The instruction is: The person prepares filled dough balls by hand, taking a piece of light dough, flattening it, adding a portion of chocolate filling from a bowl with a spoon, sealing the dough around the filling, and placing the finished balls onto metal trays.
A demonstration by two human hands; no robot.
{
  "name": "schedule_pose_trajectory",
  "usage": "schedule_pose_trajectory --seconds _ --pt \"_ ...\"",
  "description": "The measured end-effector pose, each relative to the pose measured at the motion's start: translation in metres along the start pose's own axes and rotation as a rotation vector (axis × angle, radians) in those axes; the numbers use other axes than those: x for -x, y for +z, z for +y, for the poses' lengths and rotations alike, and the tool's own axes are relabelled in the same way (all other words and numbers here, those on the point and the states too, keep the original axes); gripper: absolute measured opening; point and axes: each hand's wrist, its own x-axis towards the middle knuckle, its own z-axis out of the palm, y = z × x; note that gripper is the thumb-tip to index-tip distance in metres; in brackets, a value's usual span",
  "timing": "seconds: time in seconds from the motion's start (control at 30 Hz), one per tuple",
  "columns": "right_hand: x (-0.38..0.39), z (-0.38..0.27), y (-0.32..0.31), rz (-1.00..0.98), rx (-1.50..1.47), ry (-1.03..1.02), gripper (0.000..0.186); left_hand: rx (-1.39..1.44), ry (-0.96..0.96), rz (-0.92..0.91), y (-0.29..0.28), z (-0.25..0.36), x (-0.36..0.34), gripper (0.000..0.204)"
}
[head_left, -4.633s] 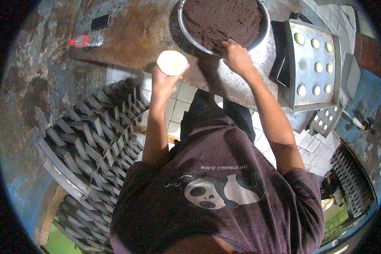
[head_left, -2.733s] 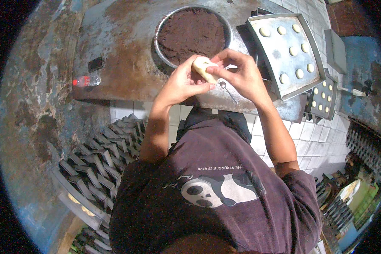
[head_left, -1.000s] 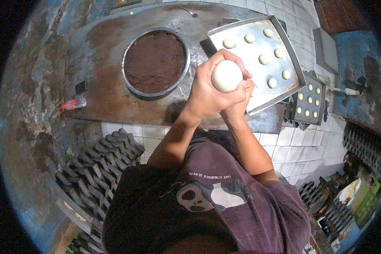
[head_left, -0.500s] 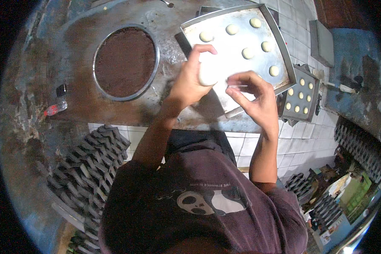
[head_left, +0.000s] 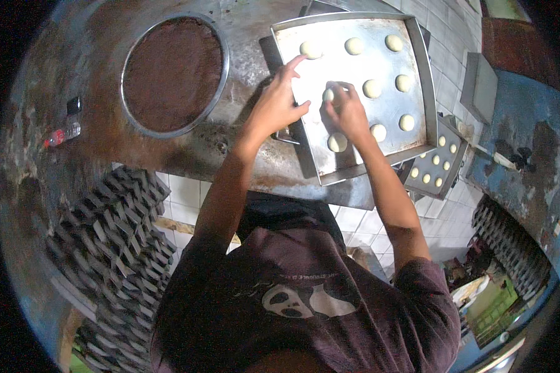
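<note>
A square metal baking tray [head_left: 389,140] holds several round, pale dough balls [head_left: 371,88] set out in rows. My right hand [head_left: 350,115] is inside the tray, its fingers closed around a dough ball [head_left: 328,95] in the middle of the left part. The fingers partly cover that ball. My left hand [head_left: 279,104] is at the tray's left rim, thumb and fingers apart, holding nothing. Its index fingertip is close to the far-left dough ball [head_left: 310,50]. Another dough ball [head_left: 337,142] lies nearer me, beside my right wrist.
A round pan [head_left: 126,102] filled with dark brown crumbly stuff sits left on the worn metal table [head_left: 242,163]. A clear bottle [head_left: 68,132] lies farther left. Lower right stands a second tray [head_left: 426,177] with dough balls. Stacked dark slatted pieces [head_left: 115,230] are below the table edge.
My left hand has let go of a pale rounded mass and opened at the tray's rim. My right hand has come down left into the tray, onto a dough ball. The view has shifted.
</note>
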Motion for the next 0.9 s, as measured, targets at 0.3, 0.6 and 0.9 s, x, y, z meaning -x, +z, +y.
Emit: schedule_pose_trajectory --seconds 0.3,0.6,0.9 --pt "-0.015 0.022 0.044 -0.087 -0.137 -0.095 0.079 -0.178 -0.178 0.196 -0.008 -0.102 0.144 0.09" --pt "-0.008 -0.021 0.039 -0.115 0.286 -0.061 0.083 0.055 -0.137 0.169 0.023 -0.132 0.163 0.079" --pt "0.016 -0.013 -0.042 0.343 -0.966 0.106 0.081 0.711 -0.681 0.005 0.103 -0.109 0.025 0.064"
